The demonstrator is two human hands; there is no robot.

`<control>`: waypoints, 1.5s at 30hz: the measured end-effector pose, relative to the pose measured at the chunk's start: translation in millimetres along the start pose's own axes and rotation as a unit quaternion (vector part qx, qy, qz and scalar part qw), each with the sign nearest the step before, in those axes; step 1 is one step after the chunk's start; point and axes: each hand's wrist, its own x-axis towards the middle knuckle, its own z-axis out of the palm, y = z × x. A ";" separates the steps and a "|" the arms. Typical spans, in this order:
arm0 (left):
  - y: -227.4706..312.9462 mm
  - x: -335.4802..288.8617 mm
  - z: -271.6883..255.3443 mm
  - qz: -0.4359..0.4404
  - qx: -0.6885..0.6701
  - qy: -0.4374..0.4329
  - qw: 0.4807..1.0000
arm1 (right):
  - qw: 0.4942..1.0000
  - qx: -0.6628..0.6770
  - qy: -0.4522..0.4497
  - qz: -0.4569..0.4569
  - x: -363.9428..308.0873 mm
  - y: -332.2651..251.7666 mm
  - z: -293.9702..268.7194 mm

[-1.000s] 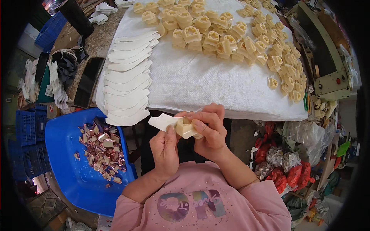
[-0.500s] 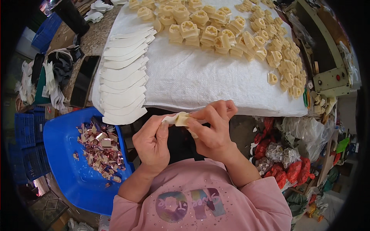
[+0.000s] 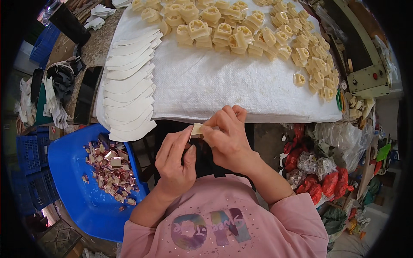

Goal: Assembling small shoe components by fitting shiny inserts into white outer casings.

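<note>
Both hands meet above my lap: my left hand and right hand pinch one small cream piece between closed fingertips, its shape mostly hidden by my fingers. Beyond lie stacked white curved sheets and cream moulded parts on the white cloth.

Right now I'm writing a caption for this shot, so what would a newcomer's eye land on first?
First, the two hands meeting at the centre: the left hand and right hand pinch a small cream piece between them. Beyond them, a white cloth carries a crowd of cream moulded pieces along its far edge and a fanned row of white curved strips down its left side. At lower left sits a blue tray of shiny scraps.
</note>
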 end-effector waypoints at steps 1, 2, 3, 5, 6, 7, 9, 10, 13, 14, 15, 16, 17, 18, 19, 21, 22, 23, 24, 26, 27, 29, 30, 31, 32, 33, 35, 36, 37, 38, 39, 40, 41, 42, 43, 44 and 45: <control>-1.3 -1.5 -2.4 -0.057 -0.056 -0.021 0.997 | 1.000 0.023 0.003 0.008 -0.6 3.3 1.9; -3.4 -2.6 -4.7 -0.114 -0.112 -0.042 0.986 | 1.000 0.024 0.003 0.009 -0.7 5.7 2.9; -9.1 -4.2 -5.6 -0.116 -0.110 -0.041 0.986 | 0.997 0.074 0.018 0.008 -1.5 7.0 3.7; -24.5 -5.3 -2.9 -0.117 -0.213 -0.044 0.969 | 0.991 0.126 0.033 0.008 -2.9 8.0 3.7; -25.3 -4.6 -1.9 -0.120 -0.231 -0.042 0.964 | 0.986 0.160 0.031 0.018 -3.4 8.2 3.6; -23.7 -5.3 -0.9 -0.123 -0.229 -0.041 0.965 | 0.980 0.194 0.029 0.028 -3.9 7.9 3.8; -19.6 -5.7 2.5 -0.137 -0.289 -0.025 0.947 | 0.972 0.232 0.018 0.040 -6.4 5.0 3.8; -18.2 -4.1 3.1 -0.106 -0.249 -0.018 0.963 | 0.962 0.267 0.009 0.053 -7.3 4.0 3.6; -21.5 0.2 1.1 -0.022 -0.117 -0.031 0.992 | 0.958 0.281 -0.017 0.054 -7.5 4.0 3.0; -20.6 2.7 2.0 -0.023 -0.118 -0.031 0.992 | 0.958 0.280 -0.018 0.055 -7.7 5.1 3.0; -19.0 4.9 3.1 -0.011 -0.110 -0.024 0.994 | 0.958 0.279 -0.033 0.056 -8.4 6.5 3.6; -18.3 5.7 3.8 0.001 -0.103 -0.016 0.995 | 0.958 0.277 -0.047 0.057 -9.3 7.6 3.9; -19.0 4.9 3.6 0.000 -0.103 -0.016 0.995 | 0.958 0.277 -0.048 0.058 -10.1 7.9 4.1; -19.8 4.3 2.3 -0.012 -0.113 -0.029 0.993 | 0.960 0.268 -0.065 0.053 -10.3 7.8 4.0; -20.5 3.6 1.6 -0.023 -0.122 -0.042 0.991 | 0.961 0.258 -0.081 0.048 -10.2 7.5 4.1; -22.1 -0.6 3.6 -0.058 -0.124 -0.039 0.990 | 0.960 0.263 -0.084 0.039 -10.1 5.7 5.2; -22.0 -2.1 4.3 -0.091 -0.126 -0.037 0.987 | 0.959 0.268 -0.085 0.030 -9.9 4.7 5.9; -20.6 -2.2 3.8 -0.092 -0.126 -0.035 0.987 | 0.959 0.267 -0.087 0.029 -9.8 4.3 6.9; -19.5 -1.6 4.3 -0.068 -0.130 -0.026 0.989 | 0.961 0.267 -0.059 0.029 -10.3 5.8 8.6; -17.3 2.2 3.6 -0.044 -0.134 -0.014 0.990 | 0.963 0.266 -0.033 0.027 -10.0 8.9 9.2; -15.8 6.4 1.7 0.001 -0.102 0.005 0.995 | 0.971 0.238 -0.013 0.009 -8.9 10.5 8.4; -16.8 9.6 -1.4 0.048 -0.071 0.026 0.996 | 0.978 0.208 0.006 -0.011 -5.9 11.3 7.3; -18.9 9.4 -4.6 0.049 -0.068 0.025 0.996 | 0.986 0.163 0.003 -0.023 -3.5 10.2 7.6; -21.0 9.1 -7.6 0.049 -0.065 0.025 0.996 | 0.992 0.119 0.000 -0.034 -1.0 8.8 7.3; -26.2 7.0 -7.6 0.040 -0.068 0.032 0.996 | 0.992 0.120 -0.001 -0.037 2.6 4.2 3.3; -31.3 5.0 -9.6 0.038 -0.065 0.035 0.997 | 0.990 0.138 0.012 -0.028 7.3 -3.4 -2.5; -37.1 2.2 -14.6 -0.014 -0.080 0.079 0.994 | 0.991 0.127 0.034 -0.015 11.2 -11.2 -13.5; -36.1 2.9 -16.8 -0.008 -0.081 0.078 0.994 | 0.986 0.158 0.044 0.011 7.8 -8.5 -13.5; -33.5 3.6 -16.9 -0.009 -0.079 0.080 0.994 | 0.980 0.190 0.054 0.037 2.8 -5.1 -9.9; -29.3 4.4 -14.8 0.001 -0.105 0.085 0.991 | 0.979 0.192 0.052 0.035 -5.9 -3.7 -3.4; -26.7 5.3 -13.8 0.013 -0.128 0.091 0.988 | 0.924 0.342 0.046 0.166 -17.1 -2.2 5.5; -23.7 4.4 -14.2 0.014 -0.133 0.078 0.988 | 0.830 0.473 0.037 0.292 -24.2 -2.1 9.8; -19.4 5.5 -11.3 0.014 -0.133 0.080 0.988 | 0.830 0.473 0.036 0.292 -26.6 -2.8 12.4; -13.9 5.5 -6.2 0.021 -0.171 0.089 0.981 | 0.784 0.527 0.055 0.324 -29.5 -4.7 15.6; -10.6 4.5 -3.4 0.028 -0.210 0.096 0.973 | 0.732 0.576 0.075 0.356 -29.3 -7.3 17.6; -9.7 0.5 -3.4 0.029 -0.225 0.062 0.972 | 0.737 0.574 0.072 0.348 -25.6 -9.4 17.4; -7.9 1.6 0.5 0.047 -0.238 0.059 0.968 | 0.737 0.573 0.076 0.351 -22.5 -12.9 16.2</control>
